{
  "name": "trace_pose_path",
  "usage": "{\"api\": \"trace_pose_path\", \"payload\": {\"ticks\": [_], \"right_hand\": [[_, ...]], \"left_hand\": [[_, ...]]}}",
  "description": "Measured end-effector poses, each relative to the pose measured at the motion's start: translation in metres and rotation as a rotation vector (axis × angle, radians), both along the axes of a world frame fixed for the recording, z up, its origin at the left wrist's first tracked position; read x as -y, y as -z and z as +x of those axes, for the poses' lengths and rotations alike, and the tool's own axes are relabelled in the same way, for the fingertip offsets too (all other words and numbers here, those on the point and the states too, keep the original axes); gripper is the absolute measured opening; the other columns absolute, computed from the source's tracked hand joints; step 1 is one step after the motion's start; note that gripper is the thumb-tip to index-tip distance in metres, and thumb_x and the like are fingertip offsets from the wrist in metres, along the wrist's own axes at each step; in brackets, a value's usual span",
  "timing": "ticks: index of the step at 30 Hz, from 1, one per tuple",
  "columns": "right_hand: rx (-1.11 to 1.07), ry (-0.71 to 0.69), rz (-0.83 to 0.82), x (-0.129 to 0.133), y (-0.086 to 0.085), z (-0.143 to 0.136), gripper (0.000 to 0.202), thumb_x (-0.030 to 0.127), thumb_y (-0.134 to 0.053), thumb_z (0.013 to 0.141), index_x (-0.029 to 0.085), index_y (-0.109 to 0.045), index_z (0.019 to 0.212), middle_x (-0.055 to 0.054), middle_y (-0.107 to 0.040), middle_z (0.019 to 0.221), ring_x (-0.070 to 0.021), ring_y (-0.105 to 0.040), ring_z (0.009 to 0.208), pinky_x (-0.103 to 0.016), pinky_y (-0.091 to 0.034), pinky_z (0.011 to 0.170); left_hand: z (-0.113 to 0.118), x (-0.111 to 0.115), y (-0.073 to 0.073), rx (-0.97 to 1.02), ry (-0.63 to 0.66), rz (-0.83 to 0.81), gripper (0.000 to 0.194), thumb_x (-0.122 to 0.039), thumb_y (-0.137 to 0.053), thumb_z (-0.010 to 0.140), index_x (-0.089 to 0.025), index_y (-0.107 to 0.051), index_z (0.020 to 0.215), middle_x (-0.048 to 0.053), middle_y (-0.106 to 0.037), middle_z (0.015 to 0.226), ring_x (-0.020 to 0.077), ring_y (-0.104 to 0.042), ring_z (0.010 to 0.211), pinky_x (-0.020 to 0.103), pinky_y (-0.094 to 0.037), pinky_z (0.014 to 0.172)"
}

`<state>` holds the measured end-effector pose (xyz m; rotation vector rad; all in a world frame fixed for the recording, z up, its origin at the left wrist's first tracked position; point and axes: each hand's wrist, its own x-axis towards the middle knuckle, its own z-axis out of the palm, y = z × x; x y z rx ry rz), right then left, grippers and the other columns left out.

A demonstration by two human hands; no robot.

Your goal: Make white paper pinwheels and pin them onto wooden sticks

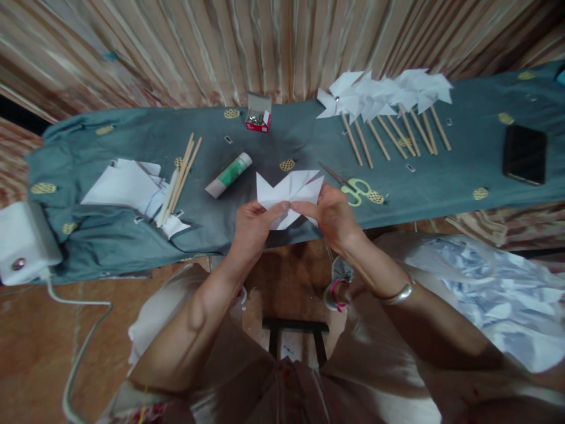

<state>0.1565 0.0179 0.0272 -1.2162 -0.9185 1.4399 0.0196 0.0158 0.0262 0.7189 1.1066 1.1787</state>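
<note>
A folded white paper pinwheel (291,184) is held up at the front edge of the cloth-covered table. My left hand (253,227) grips its left side, the thumb pressed near the centre. On the right, my right hand (336,217) pinches the same paper, its thumb meeting the other thumb at the middle. My fingers behind the paper are hidden. Just beyond my right hand lie scissors (355,189) with light green handles. A green and white tube (228,175) rests to the upper left of the paper.
Several finished pinwheels on sticks (384,97) lie at the back right. An open red box (258,121) holds small metal pieces. Wooden sticks (182,176) and white paper sheets (119,188) are at left. A phone (524,154) lies far right, a white device (26,244) far left.
</note>
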Motion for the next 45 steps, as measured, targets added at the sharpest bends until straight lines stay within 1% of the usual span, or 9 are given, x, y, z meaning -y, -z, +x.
{"api": "trace_pose_path", "payload": {"ticks": [4,7,13,19,26,31,35,38,45], "right_hand": [[-0.026,0.003,0.013,0.0011,-0.0014,-0.0002,0.048,0.035,-0.086,0.053,0.021,-0.063,0.093,-0.002,-0.072,0.089,-0.0201,-0.068,0.078,-0.038,-0.055,0.081],[-0.036,0.000,0.011,0.0018,-0.0016,-0.0006,0.046,0.033,-0.085,0.055,0.021,-0.063,0.094,-0.002,-0.073,0.089,-0.0199,-0.068,0.079,-0.038,-0.055,0.081],[-0.013,0.019,0.006,0.0030,-0.0010,-0.0004,0.046,0.034,-0.084,0.056,0.022,-0.062,0.095,-0.001,-0.073,0.089,-0.0207,-0.068,0.081,-0.037,-0.056,0.079],[-0.023,-0.004,0.006,0.0038,-0.0012,-0.0003,0.048,0.033,-0.084,0.058,0.022,-0.063,0.099,-0.002,-0.073,0.092,-0.0205,-0.068,0.081,-0.038,-0.056,0.080],[-0.043,-0.007,0.020,0.0039,-0.0042,-0.0017,0.048,0.032,-0.085,0.056,0.022,-0.063,0.098,-0.001,-0.073,0.089,-0.0192,-0.068,0.079,-0.037,-0.056,0.080],[-0.027,-0.028,-0.008,0.0055,-0.0070,-0.0029,0.051,0.032,-0.086,0.056,0.019,-0.063,0.101,-0.002,-0.074,0.085,-0.0204,-0.069,0.077,-0.039,-0.056,0.079],[-0.006,-0.030,-0.023,0.0062,-0.0078,-0.0032,0.050,0.032,-0.086,0.056,0.018,-0.062,0.097,-0.003,-0.074,0.083,-0.0222,-0.070,0.081,-0.039,-0.057,0.078],[-0.009,-0.037,-0.015,0.0063,-0.0078,-0.0034,0.049,0.034,-0.085,0.058,0.018,-0.061,0.098,-0.003,-0.074,0.084,-0.0227,-0.070,0.084,-0.040,-0.056,0.079],[0.000,-0.034,0.002,0.0058,-0.0047,-0.0033,0.051,0.035,-0.085,0.057,0.019,-0.061,0.099,-0.003,-0.074,0.084,-0.0230,-0.070,0.082,-0.041,-0.056,0.080]], "left_hand": [[-0.0003,0.0008,-0.0022,0.009,0.007,-0.010,0.023,-0.031,-0.087,0.051,-0.017,-0.074,0.064,0.001,-0.073,0.065,0.0105,-0.060,0.056,0.023,-0.047,0.061],[-0.0011,0.0009,-0.0030,0.019,0.010,-0.012,0.023,-0.030,-0.087,0.051,-0.016,-0.074,0.065,0.001,-0.073,0.065,0.0103,-0.060,0.056,0.023,-0.047,0.060],[-0.0027,0.0003,-0.0014,0.023,0.019,-0.021,0.023,-0.029,-0.088,0.050,-0.016,-0.074,0.064,0.001,-0.073,0.066,0.0099,-0.060,0.056,0.023,-0.047,0.060],[-0.0032,0.0018,-0.0007,0.025,0.013,-0.013,0.022,-0.028,-0.087,0.051,-0.016,-0.074,0.064,0.000,-0.072,0.064,0.0095,-0.059,0.055,0.022,-0.046,0.058],[-0.0041,0.0020,-0.0013,0.013,0.015,-0.030,0.020,-0.029,-0.085,0.052,-0.017,-0.073,0.063,0.000,-0.072,0.064,0.0097,-0.059,0.054,0.022,-0.046,0.057],[-0.0034,0.0015,-0.0035,0.028,-0.019,-0.025,0.020,-0.029,-0.085,0.053,-0.017,-0.073,0.065,0.000,-0.072,0.066,0.0102,-0.060,0.056,0.023,-0.048,0.061],[-0.0030,0.0005,-0.0040,0.035,-0.034,-0.035,0.020,-0.027,-0.085,0.053,-0.017,-0.072,0.064,0.000,-0.072,0.066,0.0106,-0.060,0.058,0.024,-0.047,0.061],[-0.0030,0.0000,-0.0040,0.035,-0.040,-0.045,0.020,-0.026,-0.085,0.053,-0.016,-0.072,0.065,0.000,-0.072,0.067,0.0105,-0.061,0.058,0.024,-0.047,0.062],[-0.0037,0.0006,-0.0038,0.040,-0.026,-0.045,0.023,-0.027,-0.085,0.053,-0.015,-0.072,0.068,0.001,-0.073,0.070,0.0104,-0.062,0.060,0.024,-0.048,0.064]]}}
